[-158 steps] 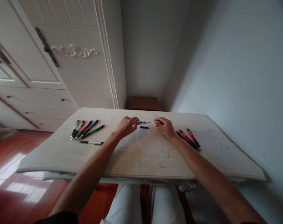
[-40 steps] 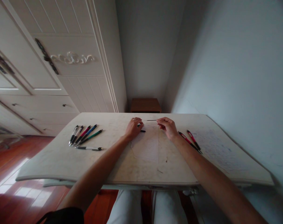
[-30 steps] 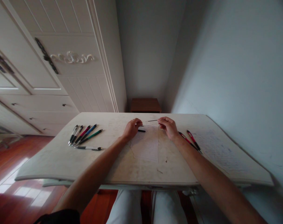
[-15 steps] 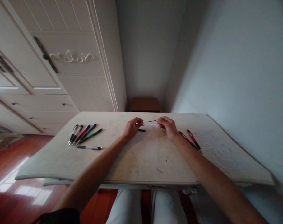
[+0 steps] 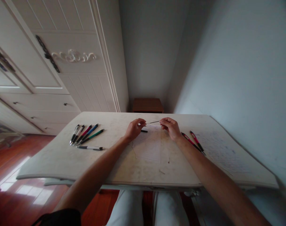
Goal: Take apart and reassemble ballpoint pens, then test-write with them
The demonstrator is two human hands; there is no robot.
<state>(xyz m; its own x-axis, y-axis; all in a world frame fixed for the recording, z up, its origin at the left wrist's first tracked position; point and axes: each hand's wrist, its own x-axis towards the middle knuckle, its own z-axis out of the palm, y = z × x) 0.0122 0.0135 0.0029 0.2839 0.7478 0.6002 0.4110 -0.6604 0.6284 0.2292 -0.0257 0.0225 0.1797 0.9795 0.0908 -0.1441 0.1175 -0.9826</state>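
Note:
A thin dark pen refill [image 5: 154, 122] spans the gap between my two hands above the desk. My left hand [image 5: 134, 128] is closed in a pinch at its pale left end; small details at those fingertips are too tiny to make out. At the other end, the fingers of my right hand [image 5: 170, 127] pinch the refill. Just below the left fingertips lies a short black pen part [image 5: 144, 131], partly hidden by that hand. Under both hands a sheet of lined paper [image 5: 147, 150] rests flat on the desk.
Several pens [image 5: 86, 135] fan out on the left of the white desk [image 5: 63, 166], with a white and black pen [image 5: 90, 148] before them. Two red and black pens [image 5: 196, 140] lie right of my forearm, near a written sheet [image 5: 223, 153]. A wall and wardrobe [image 5: 86, 84] flank the desk.
Both hands keep their pinch on the refill and barely move. The whole view shifts very slightly.

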